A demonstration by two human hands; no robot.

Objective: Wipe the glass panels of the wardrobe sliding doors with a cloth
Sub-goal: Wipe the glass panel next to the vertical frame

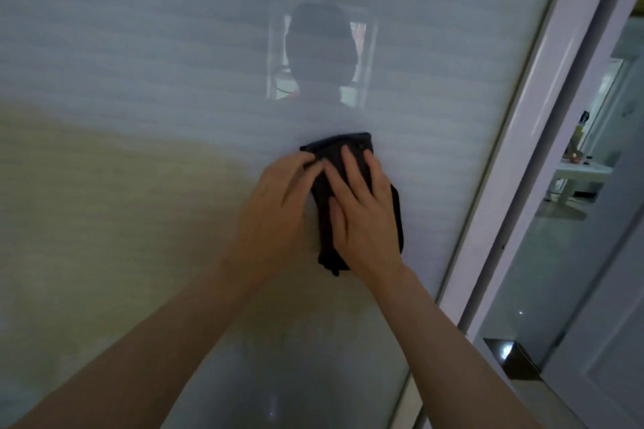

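At the middle of the frosted glass panel (139,80), both hands lie on a dark cloth (359,157) and hold it flat against the glass. The right hand (362,209) covers most of the cloth, its grip released: the fingers are spread and nearly straight, pointing up the panel, the palm pressing the fabric to the pane. The left hand (278,198) sits just beside it, touching it; its fingertips bend onto the cloth's upper left edge, while the rest of that hand rests against bare glass. Whether those fingertips pinch the fabric or only press on it I cannot tell.

The cloth is black or very dark grey and bunched. Its top edge shows above the right fingers, a strip runs down along the outer side of the right hand, and a loose corner hangs below, between the two wrists. Both forearms are bare and reach up from the bottom of the view.

The panel fills most of the view, pale blue-grey above and yellowish lower left, with faint horizontal lines across it. A dim reflection of a person's silhouette against a bright window sits above the hands. To the right, a white door frame (543,115) runs diagonally, well apart from the cloth. Beyond it a mirrored panel reflects a room with a small white worktop (585,172) carrying a few small objects, too blurred to name.
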